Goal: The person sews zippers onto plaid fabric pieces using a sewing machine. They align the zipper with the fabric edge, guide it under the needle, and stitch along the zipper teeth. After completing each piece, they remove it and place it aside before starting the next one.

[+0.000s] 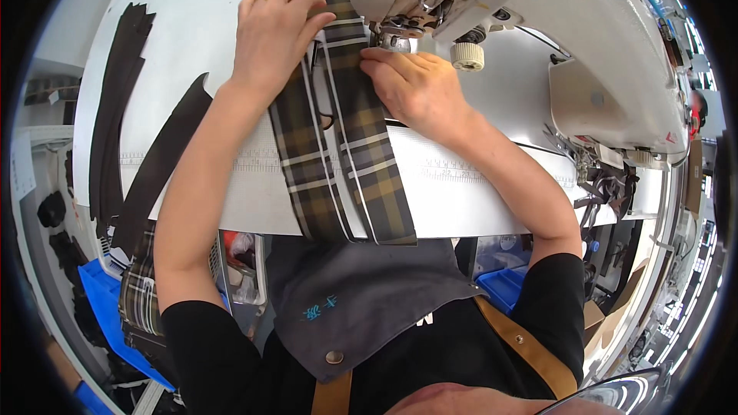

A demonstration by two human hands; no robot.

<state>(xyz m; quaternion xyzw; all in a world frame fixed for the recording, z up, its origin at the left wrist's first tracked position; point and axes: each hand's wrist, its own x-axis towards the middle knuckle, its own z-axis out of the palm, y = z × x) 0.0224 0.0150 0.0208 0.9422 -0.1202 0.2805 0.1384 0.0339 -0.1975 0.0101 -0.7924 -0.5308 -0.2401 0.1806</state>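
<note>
A long plaid fabric piece (373, 165) in dark green, brown and black with white stripes lies lengthwise on the white table, its far part beside the sewing machine's presser foot (397, 42). A slit-like gap runs down its middle, where a thin dark item with a small loop (327, 121) shows; its kind is unclear. My left hand (277, 34), with a ring on one finger, has curled fingers and thumb closed at the fabric's far left part. Close in front of the presser foot, my right hand (419, 88) pinches the fabric's right edge. Its fingertips are partly hidden.
The sewing machine head (500, 0) fills the far right. Dark fabric strips (115, 107) lie at the left, and more plaid fabric (142, 300) hangs over a blue bin (104, 307). A printed ruler scale (453, 171) crosses the table (254, 207) near its front edge.
</note>
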